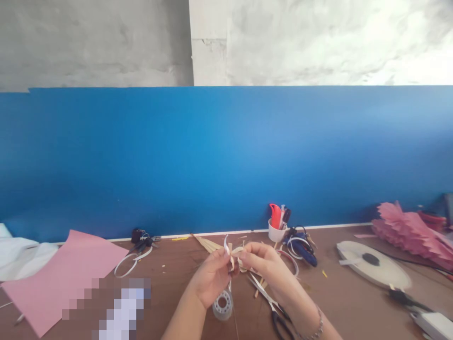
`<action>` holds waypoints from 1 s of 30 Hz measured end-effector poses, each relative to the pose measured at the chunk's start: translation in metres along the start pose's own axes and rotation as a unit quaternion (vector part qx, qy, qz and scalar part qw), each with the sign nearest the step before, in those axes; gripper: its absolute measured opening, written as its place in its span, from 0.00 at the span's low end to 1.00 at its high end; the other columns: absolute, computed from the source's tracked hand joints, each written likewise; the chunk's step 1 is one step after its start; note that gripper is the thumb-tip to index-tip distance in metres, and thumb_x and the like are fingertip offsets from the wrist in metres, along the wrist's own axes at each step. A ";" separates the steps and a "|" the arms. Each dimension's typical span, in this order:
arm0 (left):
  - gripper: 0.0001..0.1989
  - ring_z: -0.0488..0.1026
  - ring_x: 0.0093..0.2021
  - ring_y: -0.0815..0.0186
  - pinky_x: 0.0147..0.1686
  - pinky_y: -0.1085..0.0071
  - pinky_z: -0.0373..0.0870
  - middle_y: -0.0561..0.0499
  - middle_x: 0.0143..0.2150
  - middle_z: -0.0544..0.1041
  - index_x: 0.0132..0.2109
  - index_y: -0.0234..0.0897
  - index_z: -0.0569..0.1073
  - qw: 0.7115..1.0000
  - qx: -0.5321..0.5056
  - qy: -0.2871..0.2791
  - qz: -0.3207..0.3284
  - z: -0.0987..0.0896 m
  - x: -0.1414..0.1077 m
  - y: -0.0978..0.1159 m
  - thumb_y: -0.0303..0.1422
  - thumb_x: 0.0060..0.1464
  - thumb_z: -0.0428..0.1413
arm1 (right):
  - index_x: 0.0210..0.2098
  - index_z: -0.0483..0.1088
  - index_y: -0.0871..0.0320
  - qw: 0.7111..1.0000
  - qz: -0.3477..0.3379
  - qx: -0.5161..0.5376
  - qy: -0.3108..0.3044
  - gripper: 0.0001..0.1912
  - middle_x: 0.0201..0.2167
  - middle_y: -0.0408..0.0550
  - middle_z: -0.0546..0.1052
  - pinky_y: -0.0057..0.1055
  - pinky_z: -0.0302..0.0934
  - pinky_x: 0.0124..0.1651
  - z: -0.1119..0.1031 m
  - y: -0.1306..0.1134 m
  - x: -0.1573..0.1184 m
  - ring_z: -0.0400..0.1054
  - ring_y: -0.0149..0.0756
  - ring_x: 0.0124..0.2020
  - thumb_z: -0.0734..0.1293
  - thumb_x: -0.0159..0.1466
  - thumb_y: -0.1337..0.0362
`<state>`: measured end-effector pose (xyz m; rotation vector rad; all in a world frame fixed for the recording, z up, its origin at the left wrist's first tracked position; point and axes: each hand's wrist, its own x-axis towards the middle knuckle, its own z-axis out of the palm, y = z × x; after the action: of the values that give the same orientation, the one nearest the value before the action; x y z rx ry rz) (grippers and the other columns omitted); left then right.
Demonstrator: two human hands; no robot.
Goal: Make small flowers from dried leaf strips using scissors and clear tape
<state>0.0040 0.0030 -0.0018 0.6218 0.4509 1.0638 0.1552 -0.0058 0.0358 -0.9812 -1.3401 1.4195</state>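
Both hands meet above the middle of the brown table. My left hand [215, 276] is closed around a small bundle of pale strips [231, 255], with a white curl sticking up from it. The fingers of my right hand [260, 260] pinch the bundle's right side, at a pale strip end. What the strips are made of cannot be made out. Just below my left hand stands a roll of clear tape [222, 304]. Scissors [271, 302] with black handles lie by my right wrist, partly hidden under the forearm. Long tan strips [207, 243] lie behind my hands.
A white cup [277, 231] holds a red-handled tool and pens. Blue-handled pliers [304, 250] lie beside it. Pink paper [71, 278] and dark clippers [143, 241] are at left. At right are a flat white reel [375, 265], folded pink paper [410, 229] and a white plug [433, 325]. A blue panel [212, 156] stands behind.
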 end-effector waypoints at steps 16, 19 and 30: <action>0.12 0.66 0.27 0.72 0.32 0.73 0.59 0.53 0.24 0.71 0.29 0.30 0.75 1.000 0.003 0.010 0.000 0.000 0.000 0.000 0.32 0.39 0.69 | 0.27 0.71 0.60 1.000 -0.009 -0.012 -0.008 0.12 0.25 0.46 0.76 0.32 0.62 0.36 0.003 -0.014 -0.005 0.70 0.35 0.29 0.70 0.55 0.56; 0.12 0.66 0.27 0.72 0.32 0.73 0.58 0.52 0.25 0.71 0.29 0.30 0.75 1.000 0.016 0.003 -0.019 -0.002 0.000 -0.002 0.32 0.40 0.68 | 0.22 0.68 0.60 1.000 -0.001 -0.008 -0.018 0.13 0.22 0.45 0.75 0.32 0.62 0.36 0.004 -0.011 -0.005 0.69 0.34 0.27 0.71 0.54 0.58; 0.10 0.60 0.25 0.75 0.33 0.72 0.59 0.54 0.24 0.66 0.32 0.24 0.75 0.990 -0.051 -0.104 -0.075 0.001 -0.001 -0.005 0.28 0.44 0.65 | 0.18 0.69 0.60 0.984 0.086 0.145 -0.063 0.11 0.17 0.40 0.69 0.25 0.57 0.27 -0.003 -0.002 -0.001 0.62 0.28 0.21 0.74 0.49 0.63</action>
<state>0.0078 -0.0003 -0.0043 0.5916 0.2564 0.8627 0.1581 -0.0057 0.0373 -0.8392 -1.1154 1.7762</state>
